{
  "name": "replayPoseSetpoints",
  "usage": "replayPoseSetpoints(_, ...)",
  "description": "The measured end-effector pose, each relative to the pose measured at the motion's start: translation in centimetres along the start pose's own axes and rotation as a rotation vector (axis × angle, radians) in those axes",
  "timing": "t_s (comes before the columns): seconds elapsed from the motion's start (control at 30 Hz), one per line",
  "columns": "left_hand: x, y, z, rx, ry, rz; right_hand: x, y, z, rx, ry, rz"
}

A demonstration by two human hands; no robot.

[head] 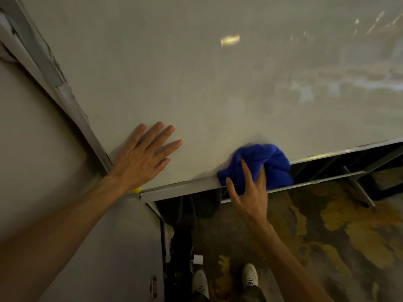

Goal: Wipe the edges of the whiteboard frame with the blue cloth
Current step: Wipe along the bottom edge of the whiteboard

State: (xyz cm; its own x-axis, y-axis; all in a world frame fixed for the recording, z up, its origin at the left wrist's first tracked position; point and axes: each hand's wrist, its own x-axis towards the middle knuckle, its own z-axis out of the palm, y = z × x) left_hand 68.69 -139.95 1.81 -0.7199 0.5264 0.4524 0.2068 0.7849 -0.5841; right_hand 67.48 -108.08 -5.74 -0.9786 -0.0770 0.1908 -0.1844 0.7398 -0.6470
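A large whiteboard (196,83) fills the upper view, its grey metal frame running along the left side (43,59) and the bottom edge (187,187). My left hand (141,155) lies flat on the board near the lower left corner, fingers spread. My right hand (248,192) presses a bunched blue cloth (261,162) against the bottom frame edge, fingers spread over it. The cloth covers the frame there and overlaps the board surface.
A grey wall (32,149) borders the board at the left. A small yellow object (137,190) sits at the lower left corner. Below are the stand's metal bars (340,177), a mottled yellow-brown floor (327,225), my white shoes (249,274) and a small white box (198,259).
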Motion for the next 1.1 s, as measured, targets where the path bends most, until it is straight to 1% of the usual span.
replayPoseSetpoints(0.1, -0.1, 0.1, -0.1, -0.002, -0.031, -0.006, -0.4, -1.3, 1.0, -0.003, -0.024, 0.029)
replayPoseSetpoints(0.2, -0.1, 0.1, 0.1, 0.009, -0.039, -0.009, -0.9, -2.6, 1.6, -0.071, -0.067, -0.003)
replayPoseSetpoints(0.33, -0.1, 0.2, 0.4, 0.01, -0.046, -0.013, -2.8, -5.2, 3.4, -0.115, -0.101, -0.104)
replayPoseSetpoints(0.5, -0.2, 0.3, 0.7, -0.017, -0.029, -0.019, -4.7, -10.2, 7.0, -0.124, -0.16, -0.231)
replayPoseSetpoints(0.67, -0.2, 0.3, 0.8, -0.007, -0.031, -0.005, -5.5, -13.3, 8.8, -0.132, -0.153, -0.288)
replayPoseSetpoints(0.83, 0.0, 0.1, 0.7, -0.009, -0.056, 0.004, -4.5, -10.5, 7.4, -0.039, -0.11, -0.26)
replayPoseSetpoints(0.9, 0.2, 0.0, 0.5, 0.003, -0.068, 0.007, -3.8, -8.2, 6.1, -0.062, -0.058, -0.236)
replayPoseSetpoints(1.0, 0.2, 0.1, 0.2, 0.022, -0.081, 0.006, -2.3, -5.3, 4.3, -0.091, -0.026, -0.17)
replayPoseSetpoints(1.1, 0.2, 0.3, 0.1, 0.017, -0.066, 0.0, -1.8, -5.2, 4.1, -0.106, 0.011, -0.162)
